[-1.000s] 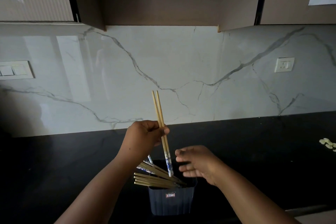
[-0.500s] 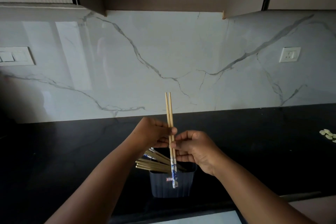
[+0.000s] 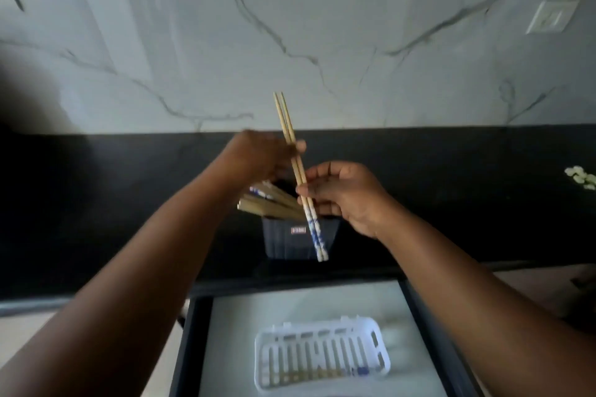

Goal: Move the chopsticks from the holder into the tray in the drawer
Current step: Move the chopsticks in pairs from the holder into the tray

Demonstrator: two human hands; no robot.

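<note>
A pair of bamboo chopsticks [image 3: 296,171], blue-patterned at the lower ends, stands near-upright between pinching fingertips [image 3: 301,193]. Below them, more chopsticks lean left in a dark holder [image 3: 300,240]; nearer, a white slotted tray [image 3: 322,356] lies in the open drawer [image 3: 422,316].
</note>
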